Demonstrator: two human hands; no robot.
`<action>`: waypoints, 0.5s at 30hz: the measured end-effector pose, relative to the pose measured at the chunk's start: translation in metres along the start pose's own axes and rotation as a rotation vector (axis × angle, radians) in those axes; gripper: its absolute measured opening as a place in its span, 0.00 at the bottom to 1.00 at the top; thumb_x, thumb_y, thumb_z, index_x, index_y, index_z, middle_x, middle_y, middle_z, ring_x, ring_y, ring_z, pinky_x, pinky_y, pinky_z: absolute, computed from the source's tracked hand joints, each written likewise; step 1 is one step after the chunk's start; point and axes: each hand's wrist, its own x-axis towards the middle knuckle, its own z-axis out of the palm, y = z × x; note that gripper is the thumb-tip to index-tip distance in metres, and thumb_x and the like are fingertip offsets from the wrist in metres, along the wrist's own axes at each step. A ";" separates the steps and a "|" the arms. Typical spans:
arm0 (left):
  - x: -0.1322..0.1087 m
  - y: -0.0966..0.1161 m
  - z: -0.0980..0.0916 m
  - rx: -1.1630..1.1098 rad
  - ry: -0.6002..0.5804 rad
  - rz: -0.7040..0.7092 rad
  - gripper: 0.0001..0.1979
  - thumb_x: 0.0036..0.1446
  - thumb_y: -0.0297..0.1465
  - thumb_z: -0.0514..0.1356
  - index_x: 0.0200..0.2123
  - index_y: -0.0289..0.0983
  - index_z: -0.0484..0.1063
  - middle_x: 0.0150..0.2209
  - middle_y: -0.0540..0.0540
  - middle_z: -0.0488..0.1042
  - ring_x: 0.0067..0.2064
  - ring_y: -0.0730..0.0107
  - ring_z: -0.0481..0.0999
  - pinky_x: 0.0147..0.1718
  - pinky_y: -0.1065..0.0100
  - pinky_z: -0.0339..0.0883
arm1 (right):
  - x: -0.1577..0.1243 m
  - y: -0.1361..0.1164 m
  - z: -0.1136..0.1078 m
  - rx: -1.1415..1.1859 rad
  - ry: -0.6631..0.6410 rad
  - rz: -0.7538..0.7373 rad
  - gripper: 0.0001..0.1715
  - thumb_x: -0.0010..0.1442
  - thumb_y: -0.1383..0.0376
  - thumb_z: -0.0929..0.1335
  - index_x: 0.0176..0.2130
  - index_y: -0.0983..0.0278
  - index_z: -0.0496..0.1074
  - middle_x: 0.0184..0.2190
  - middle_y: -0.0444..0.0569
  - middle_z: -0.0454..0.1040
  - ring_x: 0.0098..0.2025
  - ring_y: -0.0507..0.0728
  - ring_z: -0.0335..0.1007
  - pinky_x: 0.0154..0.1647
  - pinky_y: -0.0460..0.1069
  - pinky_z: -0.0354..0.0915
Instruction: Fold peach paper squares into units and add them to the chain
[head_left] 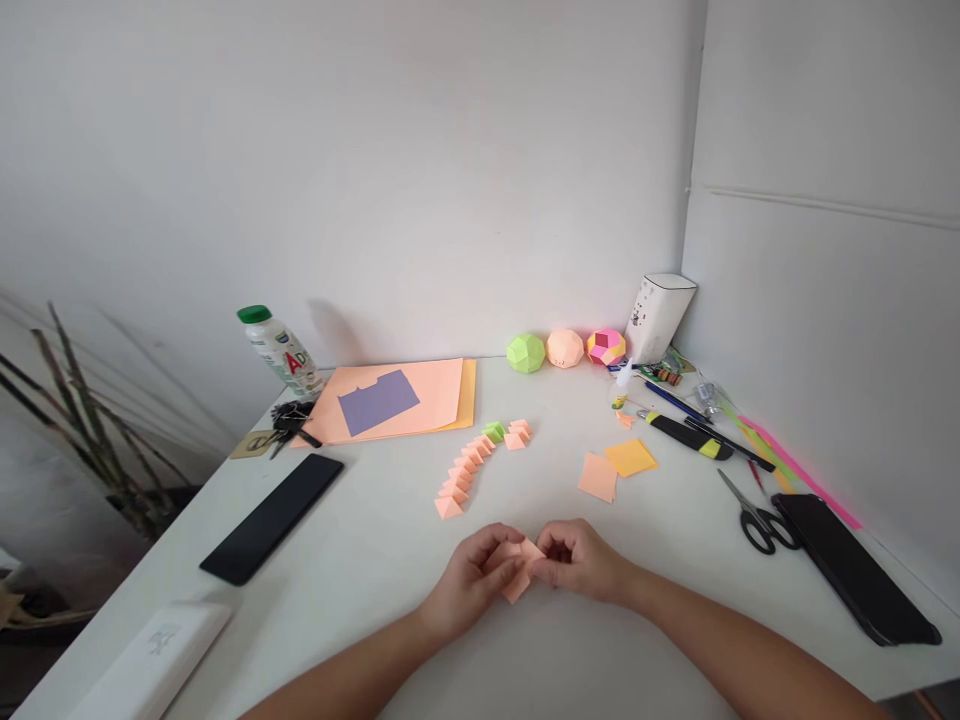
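Observation:
Between both my hands is a small peach piece of paper point(516, 588), partly folded and partly hidden by the fingers. My left hand point(474, 572) pinches its left side, and my right hand point(581, 562) grips its right edge. Beyond them, a curved row of small folded peach paper pieces point(466, 468) stands on the table, with a green folded piece point(493, 431) at its far end. A few more peach folded pieces point(517, 434) sit just right of that. Flat peach point(598, 476) and orange paper squares point(631, 457) lie farther right.
Paper balls point(525, 353) line the wall beside a white box point(660, 318). A glue bottle point(622, 388), cutter knife point(686, 435), scissors point(759, 518) and black case point(855, 568) are right. Peach sheets point(442, 385), a bottle point(279, 350), keys point(294, 420) and a phone point(271, 518) are left.

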 end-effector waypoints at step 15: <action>0.002 -0.003 -0.004 -0.006 -0.001 0.100 0.15 0.54 0.35 0.60 0.46 0.44 0.73 0.33 0.48 0.66 0.34 0.68 0.67 0.34 0.66 0.65 | 0.000 0.001 -0.004 0.075 0.045 -0.016 0.15 0.55 0.57 0.68 0.25 0.65 0.64 0.19 0.40 0.65 0.22 0.50 0.63 0.22 0.44 0.56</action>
